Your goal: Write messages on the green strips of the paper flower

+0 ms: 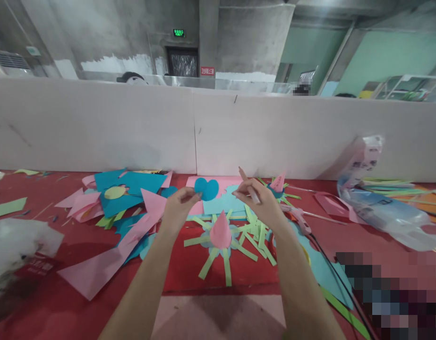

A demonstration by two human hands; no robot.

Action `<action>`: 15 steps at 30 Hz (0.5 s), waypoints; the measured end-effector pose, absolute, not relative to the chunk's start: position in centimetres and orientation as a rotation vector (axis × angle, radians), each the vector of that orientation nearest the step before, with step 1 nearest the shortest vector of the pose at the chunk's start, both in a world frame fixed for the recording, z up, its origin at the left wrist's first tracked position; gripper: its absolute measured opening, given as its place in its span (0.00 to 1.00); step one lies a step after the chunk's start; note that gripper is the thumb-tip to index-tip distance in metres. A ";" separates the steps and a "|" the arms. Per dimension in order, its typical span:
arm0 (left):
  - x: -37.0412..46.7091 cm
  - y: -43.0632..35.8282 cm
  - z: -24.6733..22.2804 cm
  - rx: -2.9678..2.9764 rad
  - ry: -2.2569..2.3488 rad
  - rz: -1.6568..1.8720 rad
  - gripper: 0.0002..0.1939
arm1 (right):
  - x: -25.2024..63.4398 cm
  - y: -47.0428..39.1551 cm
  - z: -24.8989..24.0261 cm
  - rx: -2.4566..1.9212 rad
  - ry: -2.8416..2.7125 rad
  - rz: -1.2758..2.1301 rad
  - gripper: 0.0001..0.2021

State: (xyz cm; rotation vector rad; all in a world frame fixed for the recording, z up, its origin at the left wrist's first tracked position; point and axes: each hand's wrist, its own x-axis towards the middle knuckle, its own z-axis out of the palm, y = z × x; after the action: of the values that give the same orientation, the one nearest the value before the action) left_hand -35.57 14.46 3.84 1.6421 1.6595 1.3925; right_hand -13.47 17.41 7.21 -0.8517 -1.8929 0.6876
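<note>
Between the thumb and fingers of my left hand (184, 200) is a blue paper piece with rounded lobes (208, 189). My right hand (255, 192) holds a pencil-like stick (243, 174) that points up and to the left; the two hands are apart. Below and between them, a pink paper cone (221, 231) stands on a light-blue scalloped paper (205, 238) with green strips spread outward. A similar pink cone (277, 183) on darker blue paper sits beyond my right hand. Loose green strips (260, 236) lie beneath my right wrist.
Blue paper (141, 185) and pink scraps (93, 278) cover the left side of the red table (189, 274). A pink glue gun (301, 219) with a black cord lies right, before a plastic bag (388, 208). A white partition (132, 127) borders the back.
</note>
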 end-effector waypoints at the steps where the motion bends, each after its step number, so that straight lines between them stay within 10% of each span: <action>1: -36.5 14.8 3.3 1.614 1.738 1.389 0.16 | -13.4 17.4 7.2 -0.867 -1.884 0.678 0.07; 15: -41.0 16.7 -4.9 1.485 2.510 0.777 0.15 | -13.6 17.5 6.7 -0.793 -1.970 0.802 0.09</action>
State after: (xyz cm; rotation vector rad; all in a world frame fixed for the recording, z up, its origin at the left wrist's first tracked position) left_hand -41.04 16.67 -4.94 1.4850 2.5101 0.7769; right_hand -13.62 17.45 6.72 -0.7933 -1.9704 0.8019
